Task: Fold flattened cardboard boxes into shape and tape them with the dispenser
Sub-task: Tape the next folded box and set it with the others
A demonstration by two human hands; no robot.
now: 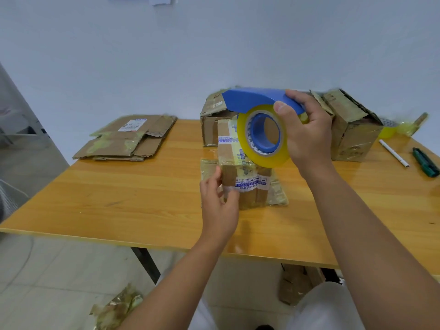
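the right hand [307, 129] is raised above the wooden table [119, 201], fingers wrapped around the blue plastic tape dispenser [257, 98], thumb pressing its upper shell; a yellowish roll of clear tape [262, 136] hangs in it, tilted toward the near left. the left hand [220, 201] reaches in low, fingers curled narrowly against the near left corner of a small brown cardboard box [242, 172] wrapped in printed blue-and-white tape, standing mid-table. 2 larger taped cardboard boxes [352, 129] sit at the far side, their contents not visible. a stack of flattened cardboard [128, 139] lies far left. a white pen [394, 153] and a green marker [426, 162] rest at the right.
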